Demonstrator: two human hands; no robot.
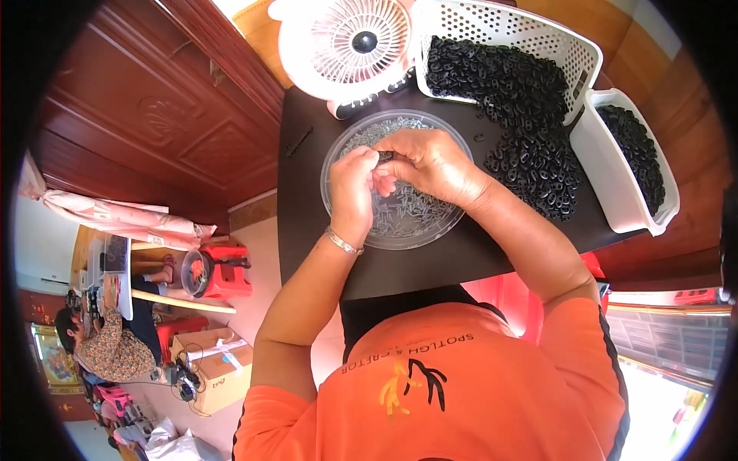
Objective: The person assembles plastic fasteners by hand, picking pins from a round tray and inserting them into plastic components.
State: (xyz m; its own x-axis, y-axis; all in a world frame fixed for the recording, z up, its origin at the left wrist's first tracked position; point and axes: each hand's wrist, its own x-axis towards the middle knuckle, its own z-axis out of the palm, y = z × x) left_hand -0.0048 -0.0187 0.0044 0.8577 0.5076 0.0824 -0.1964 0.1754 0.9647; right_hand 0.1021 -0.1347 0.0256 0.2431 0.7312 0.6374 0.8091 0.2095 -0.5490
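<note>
My left hand (pixel 354 187) and my right hand (pixel 432 165) meet above a round, clear plastic tray (pixel 400 246). Fingertips of both are closed together around something small and dark, mostly hidden by the fingers. Many thin silvery metal pieces (pixel 409 213), like short pins or screws, lie spread in the tray beneath them. To the right of my right hand, a heap of small black oval parts (pixel 534 165) with holes spreads over the dark tabletop (pixel 307 223).
A white perforated basket (pixel 515 19) lies tipped at the back, black parts spilling out. Right of it stands a white bin (pixel 615 196) of black parts. A white fan (pixel 346 46) is at the back left. Far left, another person (pixel 115 346) sits at a table.
</note>
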